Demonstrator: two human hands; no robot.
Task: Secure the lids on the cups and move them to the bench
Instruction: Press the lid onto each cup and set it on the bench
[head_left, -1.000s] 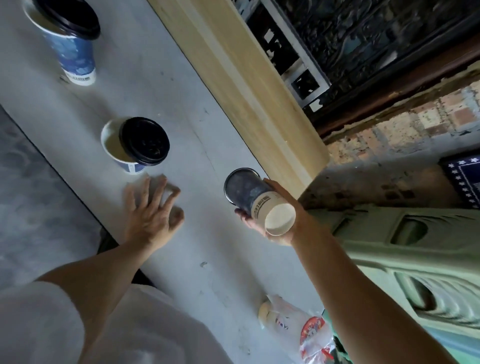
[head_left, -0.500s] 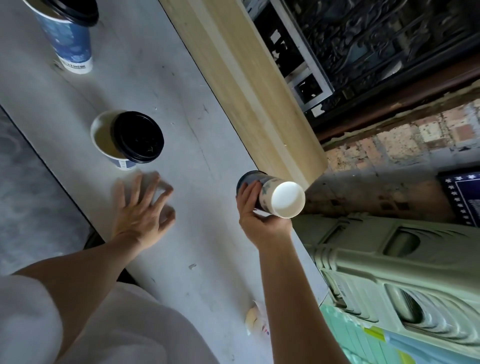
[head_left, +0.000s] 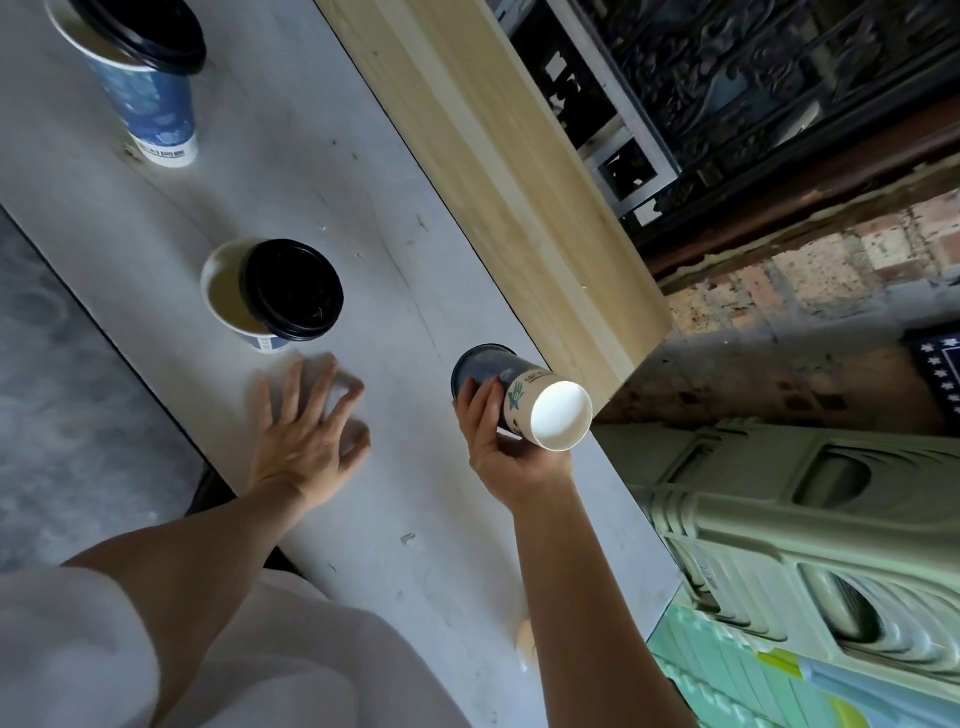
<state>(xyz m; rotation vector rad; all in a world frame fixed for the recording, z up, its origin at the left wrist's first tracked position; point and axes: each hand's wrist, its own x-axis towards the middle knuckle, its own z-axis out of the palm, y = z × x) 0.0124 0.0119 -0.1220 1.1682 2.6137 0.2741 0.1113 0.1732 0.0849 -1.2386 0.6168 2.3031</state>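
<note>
Right hand (head_left: 506, 452) gripping tipped cup (head_left: 522, 397), wooden plank (head_left: 498, 171) just beyond, green barrier (head_left: 805, 525) beside

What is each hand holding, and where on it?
The right hand grips a tipped paper cup round its side wall. The left hand holds nothing.

My desk (head_left: 363, 171) is a scuffed grey-white slab with a pale wooden board (head_left: 498, 171) running along its far edge. Two paper cups stand on it well apart: a tall blue cup (head_left: 156, 114) far left and a short cup (head_left: 228, 291) near the middle. The tall cup's lid (head_left: 140, 26) and the short cup's lid (head_left: 293, 288), both black, sit askew, leaving part of each mouth bare.
</note>
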